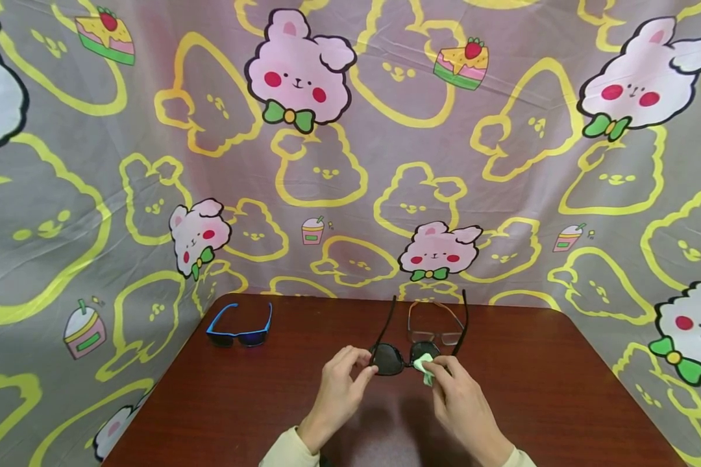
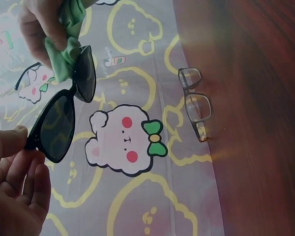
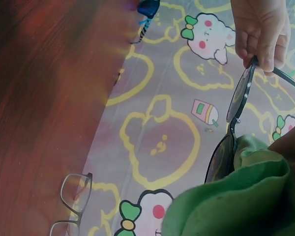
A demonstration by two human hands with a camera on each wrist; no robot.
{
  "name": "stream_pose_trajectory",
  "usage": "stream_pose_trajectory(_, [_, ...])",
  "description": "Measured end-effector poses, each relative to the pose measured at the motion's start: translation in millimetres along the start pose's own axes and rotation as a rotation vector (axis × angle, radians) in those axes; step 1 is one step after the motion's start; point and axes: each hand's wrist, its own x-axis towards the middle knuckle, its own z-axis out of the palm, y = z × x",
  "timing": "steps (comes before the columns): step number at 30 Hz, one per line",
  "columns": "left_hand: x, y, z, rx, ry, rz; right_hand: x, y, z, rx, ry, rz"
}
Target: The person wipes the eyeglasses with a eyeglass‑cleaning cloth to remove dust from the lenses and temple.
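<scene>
Black sunglasses with dark lenses are held up above the table, their temples unfolded and pointing away. My left hand pinches them at the left corner of the frame, thumb against fingers, as the left wrist view also shows. A light green cloth is bunched in my right hand, which presses it onto the right lens. In the right wrist view the folded cloth covers part of that lens and hides most of the right fingers.
Blue-framed sunglasses lie on the brown table at the back left. Clear eyeglasses lie at the back, just behind the held pair. A patterned curtain with cartoon rabbits rises along the table's back and sides.
</scene>
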Motion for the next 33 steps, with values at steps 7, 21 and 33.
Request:
stream_pose_trajectory(7, [-1.1,0.6,0.9,-0.026,0.001,-0.041,-1.1,-3.2,0.3,0.093,0.01,-0.034])
stream_pose_trajectory(21, [-2.1,0.3,2.8,-0.081,0.0,-0.085,0.9,-3.5,2.5,0.105,0.03,-0.052])
stream_pose_trajectory(33, [-5.0,-1.4,6.3,-0.035,-0.021,-0.117,3.3,-6.7,6.9,0.073,0.131,-0.138])
